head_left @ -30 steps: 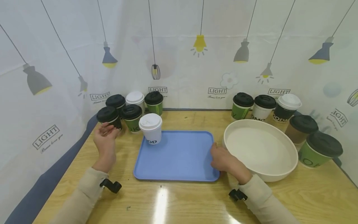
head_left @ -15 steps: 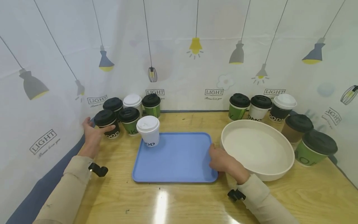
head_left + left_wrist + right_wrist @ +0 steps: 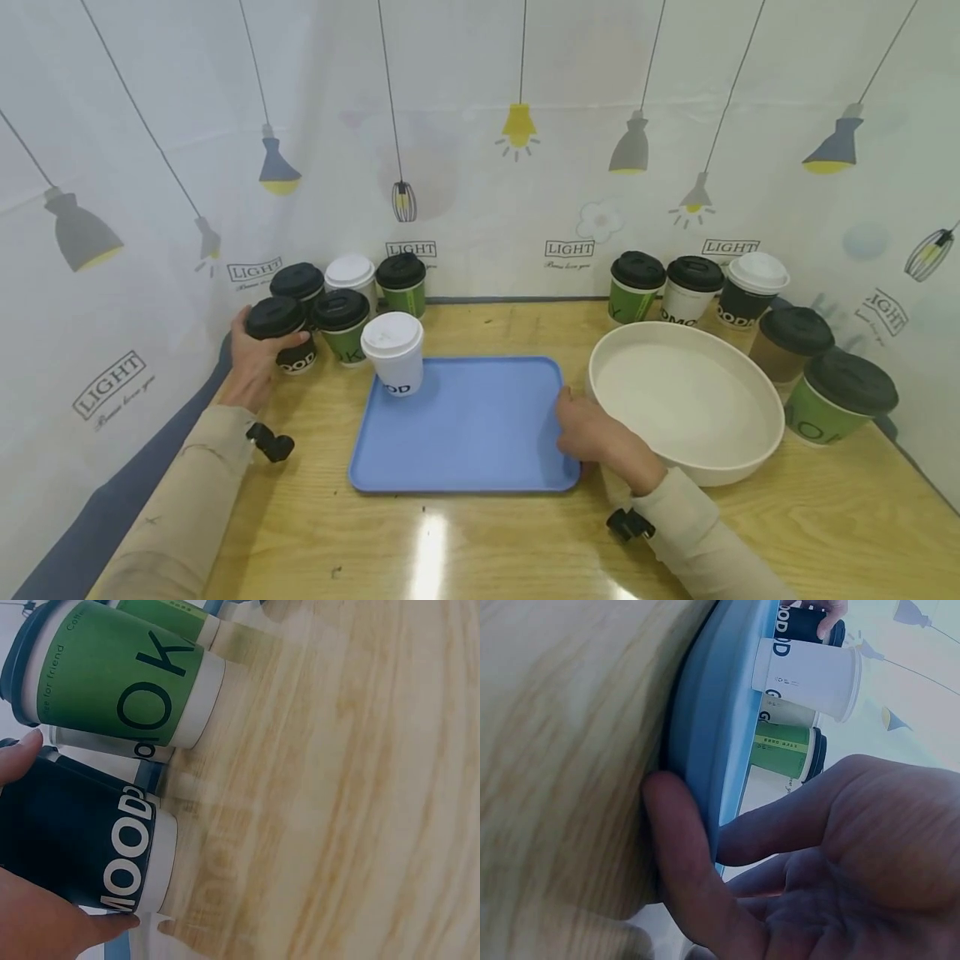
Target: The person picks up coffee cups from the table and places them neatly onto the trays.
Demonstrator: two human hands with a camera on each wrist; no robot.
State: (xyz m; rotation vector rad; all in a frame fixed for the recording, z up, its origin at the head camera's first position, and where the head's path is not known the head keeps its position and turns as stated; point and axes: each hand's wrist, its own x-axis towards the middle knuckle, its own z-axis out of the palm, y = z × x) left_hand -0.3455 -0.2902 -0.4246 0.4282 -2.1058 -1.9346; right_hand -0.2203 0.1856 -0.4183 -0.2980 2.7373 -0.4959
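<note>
My left hand (image 3: 253, 367) grips a black paper coffee cup (image 3: 297, 358) with a black lid at the left, thumb across its front and fingers around the far side. In the left wrist view, the letters "MOOD" show on this cup (image 3: 67, 825), which stands upright on the wood. My right hand (image 3: 600, 432) pinches the right edge of a blue rectangular tray (image 3: 465, 433). The right wrist view has the thumb and a finger on either side of the tray's rim (image 3: 705, 727). A white cup (image 3: 395, 368) with a white lid stands on the tray's back left corner.
Beside the black cup are a green cup (image 3: 347, 343) and several more lidded cups. A round cream basin (image 3: 686, 475) lies right of the tray. Several cups, including a large green one (image 3: 825, 412), stand behind and right of it. A printed curtain (image 3: 465, 125) borders the table.
My left hand has gone around the left of the black cup, fingers first spread, now closed on it. The right hand keeps its hold on the tray. The head view has shifted slightly.
</note>
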